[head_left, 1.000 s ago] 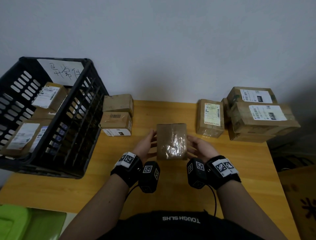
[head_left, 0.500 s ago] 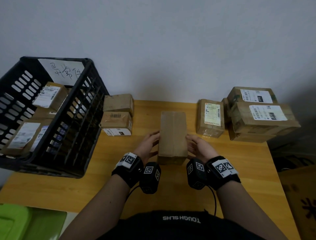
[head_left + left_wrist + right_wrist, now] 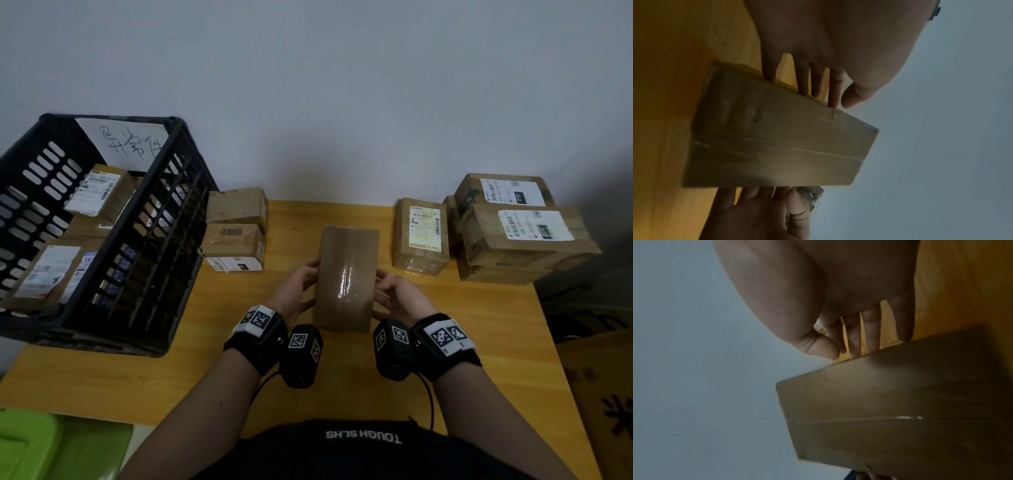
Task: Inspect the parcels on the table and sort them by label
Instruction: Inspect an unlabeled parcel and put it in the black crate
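Observation:
A plain brown parcel is held just above the middle of the wooden table, long side pointing away from me. A glossy tape seam runs down its upper face; no label shows on that face. My left hand presses its left side and my right hand its right side. In the left wrist view straight fingers meet the parcel edge, the thumb apart. The right wrist view shows straight fingers on the parcel.
A black slatted crate with a handwritten paper sign stands at the left and holds labelled parcels. Two small parcels sit beside it. A labelled parcel and a stack of bigger ones stand at the right.
The parcel has been rolled between my hands: first a short taped face showed, then a plain long face, now a long face with a tape seam. The hands stayed in place.

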